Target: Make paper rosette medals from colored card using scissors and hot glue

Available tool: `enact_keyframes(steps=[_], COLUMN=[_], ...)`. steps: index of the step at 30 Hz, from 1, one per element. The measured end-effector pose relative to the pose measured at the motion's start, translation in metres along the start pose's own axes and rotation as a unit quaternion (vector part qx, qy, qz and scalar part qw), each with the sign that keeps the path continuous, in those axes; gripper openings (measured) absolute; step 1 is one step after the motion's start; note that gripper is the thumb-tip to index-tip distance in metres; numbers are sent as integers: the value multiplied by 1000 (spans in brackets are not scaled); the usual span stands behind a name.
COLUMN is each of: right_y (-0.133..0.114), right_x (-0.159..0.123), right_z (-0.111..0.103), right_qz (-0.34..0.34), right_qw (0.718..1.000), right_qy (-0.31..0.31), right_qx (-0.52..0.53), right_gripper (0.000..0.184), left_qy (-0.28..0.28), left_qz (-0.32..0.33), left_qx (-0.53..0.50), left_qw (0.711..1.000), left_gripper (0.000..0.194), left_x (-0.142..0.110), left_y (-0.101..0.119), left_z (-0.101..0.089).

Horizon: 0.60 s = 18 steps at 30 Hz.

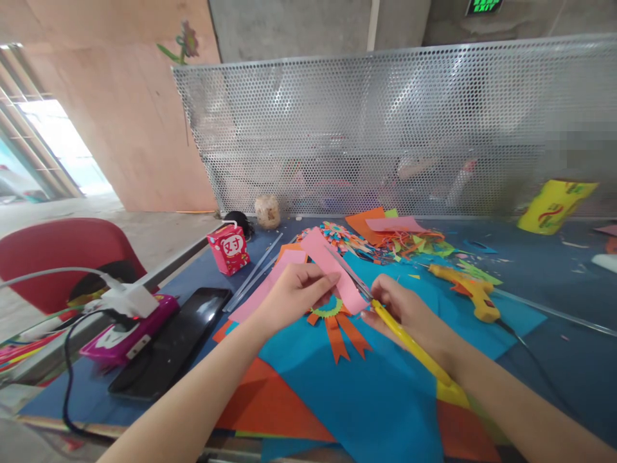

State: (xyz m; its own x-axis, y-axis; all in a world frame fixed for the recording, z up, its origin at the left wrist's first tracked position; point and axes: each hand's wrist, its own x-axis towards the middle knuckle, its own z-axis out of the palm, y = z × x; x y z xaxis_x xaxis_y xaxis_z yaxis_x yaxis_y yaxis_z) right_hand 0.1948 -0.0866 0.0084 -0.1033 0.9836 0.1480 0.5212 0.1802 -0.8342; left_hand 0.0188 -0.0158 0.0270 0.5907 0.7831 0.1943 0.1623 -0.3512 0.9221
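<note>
The left hand (296,292) pinches a pink strip (351,294) above a blue sheet (357,399); the right hand (409,308) grips yellow-handled scissors (409,345) along its right edge, the cut perhaps unfinished. Nearer, orange ribbon tails (336,335) lie already notched.

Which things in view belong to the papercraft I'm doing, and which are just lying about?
Belongs, as far as I can judge:
- pink paper strip, left hand
- yellow-handled scissors, right hand
- orange-tailed rosette
- yellow glue gun

Probably just lying about:
- red drink carton
- black smartphone
- yellow printed cup
</note>
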Motion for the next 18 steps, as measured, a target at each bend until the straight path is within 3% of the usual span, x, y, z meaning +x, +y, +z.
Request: enact_keyframes(steps=[3,14,18], right_y=[1,-2,2], right_x=[0,-1,-1], right_z=[0,-1,0], right_qz=[-10,-2,-13], right_qw=[1000,1000,1000], right_qy=[-13,1,-9], right_qx=[22,-6,12], right_gripper=[28,29,28], left_qy=[-26,-29,-72], left_qz=[10,4,-7], left_qx=[6,-13,-6], left_qw=[1000,1000,997], left_gripper=[38,38,37], left_x=[-1,-2,-3], left_y=[1,1,-2], left_z=[4,3,6])
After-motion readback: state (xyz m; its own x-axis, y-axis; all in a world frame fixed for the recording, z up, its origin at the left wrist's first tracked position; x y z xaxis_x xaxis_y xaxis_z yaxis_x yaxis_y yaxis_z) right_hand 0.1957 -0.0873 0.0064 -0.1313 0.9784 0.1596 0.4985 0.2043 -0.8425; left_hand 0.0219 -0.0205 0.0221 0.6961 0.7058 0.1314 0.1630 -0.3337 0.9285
